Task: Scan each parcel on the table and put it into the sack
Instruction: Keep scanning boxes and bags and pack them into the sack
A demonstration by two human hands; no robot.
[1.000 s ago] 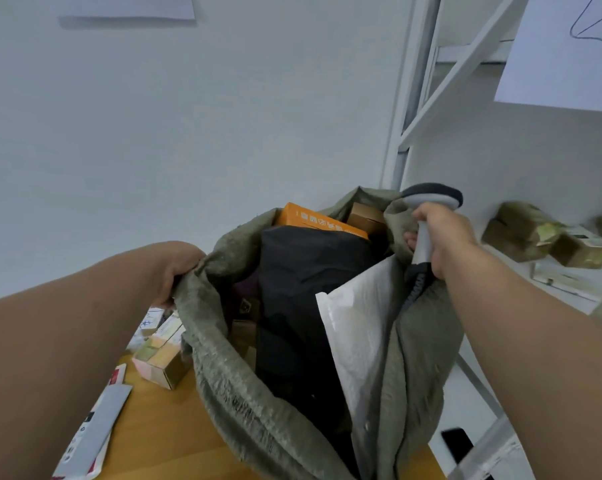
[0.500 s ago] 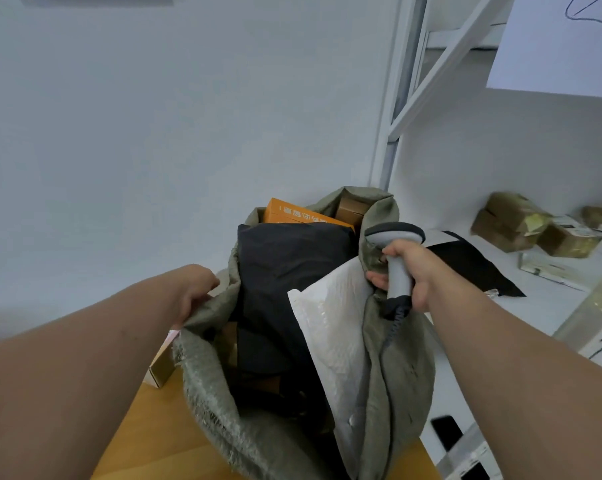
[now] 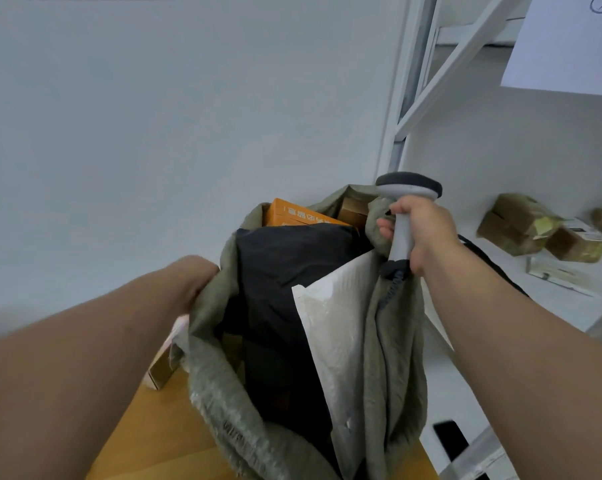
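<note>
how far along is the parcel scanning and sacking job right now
Done: the sack already holds an orange box, a black bag and a white mailer. In hand: the left hand grips the sack's rim, and the right hand grips the scanner with the opposite rim. Left: at least one small box on the table beside the sack.

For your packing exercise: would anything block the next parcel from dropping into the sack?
Yes. The sack mouth is crowded: a black bag, white mailer and orange box fill it nearly to the rim.
</note>
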